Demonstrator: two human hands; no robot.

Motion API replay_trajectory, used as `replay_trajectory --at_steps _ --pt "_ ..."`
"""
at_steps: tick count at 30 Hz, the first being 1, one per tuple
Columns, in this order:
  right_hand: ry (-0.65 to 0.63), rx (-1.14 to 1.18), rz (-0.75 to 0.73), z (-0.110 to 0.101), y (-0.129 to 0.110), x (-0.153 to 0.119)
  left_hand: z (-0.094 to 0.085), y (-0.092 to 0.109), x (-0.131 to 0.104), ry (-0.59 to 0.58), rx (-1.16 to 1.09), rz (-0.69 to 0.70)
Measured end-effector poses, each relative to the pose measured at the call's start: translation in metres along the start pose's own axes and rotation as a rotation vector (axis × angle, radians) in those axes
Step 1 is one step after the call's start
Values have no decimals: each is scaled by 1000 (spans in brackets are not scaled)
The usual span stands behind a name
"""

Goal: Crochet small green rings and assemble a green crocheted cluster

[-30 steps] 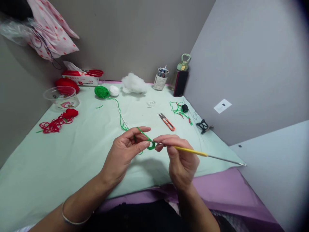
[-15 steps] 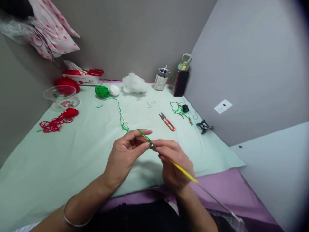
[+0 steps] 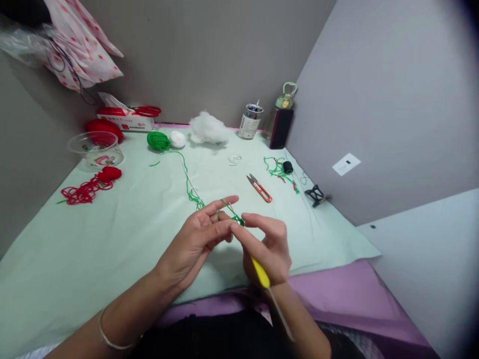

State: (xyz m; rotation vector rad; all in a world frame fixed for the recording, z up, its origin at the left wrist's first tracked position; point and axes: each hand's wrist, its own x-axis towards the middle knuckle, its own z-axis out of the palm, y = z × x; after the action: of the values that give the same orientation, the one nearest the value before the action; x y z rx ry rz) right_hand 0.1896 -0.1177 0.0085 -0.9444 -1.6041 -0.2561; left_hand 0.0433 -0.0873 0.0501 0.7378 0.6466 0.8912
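My left hand [image 3: 204, 229] pinches a small piece of green crochet [image 3: 238, 219] between thumb and fingers, with green yarn looped over its raised index finger. A crochet hook [image 3: 261, 272] with a yellow handle is in my right hand [image 3: 267, 244]; its metal tip reaches into the green stitches. The far end of the hook slants down toward my right forearm. From my left hand the green yarn runs back over the cloth to a green yarn ball [image 3: 158, 141], beside a small white yarn ball [image 3: 177, 139].
Orange thread snips [image 3: 259, 188] lie beyond my hands. Red yarn [image 3: 85, 192], a clear plastic tub [image 3: 93, 149] and a tissue box [image 3: 125, 119] are at left. White stuffing [image 3: 207, 128], a pen can [image 3: 250, 123], a phone [image 3: 281, 129] and yarn scraps [image 3: 277, 171] stand or lie behind and right.
The crochet hook has swung from slanting right to a steeper angle, and my right hand has turned with it. My left fingers and the green crochet have shifted slightly right.
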Motion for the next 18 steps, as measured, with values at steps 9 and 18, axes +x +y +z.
replay_trajectory --at_steps 9,18 --pt "46 740 606 -14 -1 20 -12 7 4 45 242 178" --pt "4 775 613 -3 -1 17 -2 -4 4 -17 191 125"
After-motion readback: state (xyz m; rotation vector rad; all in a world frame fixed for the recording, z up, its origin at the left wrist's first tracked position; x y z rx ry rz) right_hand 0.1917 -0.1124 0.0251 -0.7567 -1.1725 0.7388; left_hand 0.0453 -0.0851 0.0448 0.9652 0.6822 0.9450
